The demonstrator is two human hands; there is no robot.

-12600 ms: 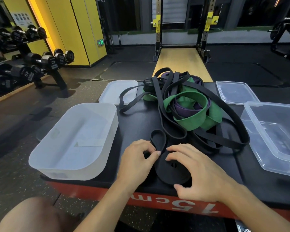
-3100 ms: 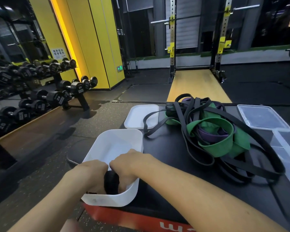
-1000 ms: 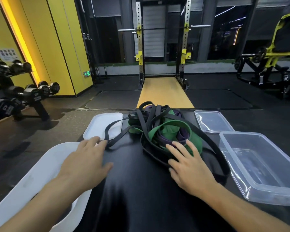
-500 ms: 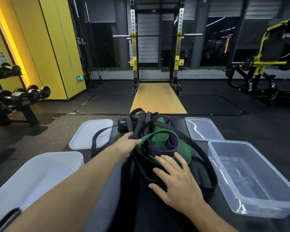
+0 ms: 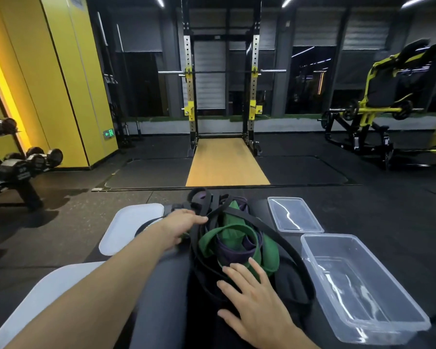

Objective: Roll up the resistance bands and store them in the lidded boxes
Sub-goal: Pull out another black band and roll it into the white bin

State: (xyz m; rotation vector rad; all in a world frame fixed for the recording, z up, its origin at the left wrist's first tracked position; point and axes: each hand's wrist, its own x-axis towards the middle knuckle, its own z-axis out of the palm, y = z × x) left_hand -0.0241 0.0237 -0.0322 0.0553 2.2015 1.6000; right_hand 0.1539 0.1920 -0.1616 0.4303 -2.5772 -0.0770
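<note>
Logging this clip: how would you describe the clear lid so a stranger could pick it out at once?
On the black table, look right of the tangled pile of bands, where a deep clear box sits in the foreground. Just beyond that box lies the clear lid, flat and shallow. It is see-through, unlike the white lid left of the bands.

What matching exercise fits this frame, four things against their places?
Things:
1 left hand
2 right hand
3 clear lid
4 clear box

Places:
A right of the band pile, empty
B beyond the clear box
C spread flat on the pile's near side
D on black bands at the pile's left

Pairs: 1-D; 2-C; 3-B; 4-A
</note>
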